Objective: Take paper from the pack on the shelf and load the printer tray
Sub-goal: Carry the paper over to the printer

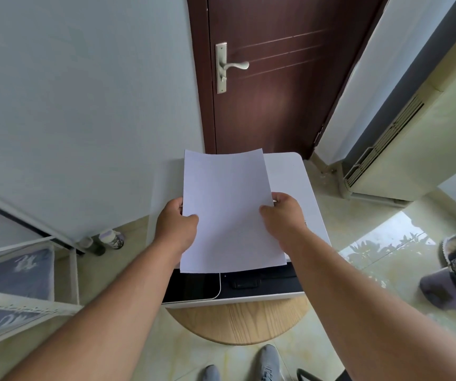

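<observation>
Paper (229,213) is held as a thin sheaf above the printer (298,188), gripped on both long edges: the left hand (176,225) pinches the left edge with its thumb on top, and the right hand (284,215) pinches the right edge the same way. The sheaf lies tilted, its far end over the back of the printer and its near end over the dark front panel (193,287) of the printer. Where the tray opens cannot be told, since the sheets cover most of the printer's top. To load well, I would square the edges first, keep both grips light so the sheets do not buckle, and feed the leading edge in straight rather than at an angle; a skewed or bowed stack is the likely cause of a jam. The printer sits on a round wooden tabletop (237,323), whose near rim shows in front of the printer. Left of the printer stands a white wire shelf (64,270) with wrapped packs (15,276) on it. Behind the printer is a brown door (276,92), and right of the printer a pale standing air conditioner (413,155). Nothing seems to block the way to the printer itself; the sheaf alone hides the slot from view.
</observation>
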A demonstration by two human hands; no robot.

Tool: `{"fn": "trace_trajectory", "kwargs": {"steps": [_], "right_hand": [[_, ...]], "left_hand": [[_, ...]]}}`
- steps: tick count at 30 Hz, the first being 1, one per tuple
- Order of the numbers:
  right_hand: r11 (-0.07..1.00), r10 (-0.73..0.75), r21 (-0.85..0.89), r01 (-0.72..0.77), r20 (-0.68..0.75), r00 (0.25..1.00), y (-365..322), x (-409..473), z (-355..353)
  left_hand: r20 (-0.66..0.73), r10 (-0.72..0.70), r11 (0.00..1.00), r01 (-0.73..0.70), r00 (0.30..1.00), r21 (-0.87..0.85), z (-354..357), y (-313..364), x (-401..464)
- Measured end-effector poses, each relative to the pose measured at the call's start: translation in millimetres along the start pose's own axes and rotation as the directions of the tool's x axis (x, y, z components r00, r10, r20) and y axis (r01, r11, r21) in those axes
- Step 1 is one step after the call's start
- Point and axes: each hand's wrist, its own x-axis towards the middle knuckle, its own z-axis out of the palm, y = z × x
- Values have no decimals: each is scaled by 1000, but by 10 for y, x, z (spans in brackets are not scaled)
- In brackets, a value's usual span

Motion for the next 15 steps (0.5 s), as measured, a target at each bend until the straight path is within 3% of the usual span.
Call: {"fn": "trace_trajectory", "kwargs": {"steps": [15], "right_hand": [[993, -79, -89, 74, -51, 996, 25, -103, -189]], "left_hand": [[-3, 65, 994, -65, 998, -86, -116, 68, -177]]}}
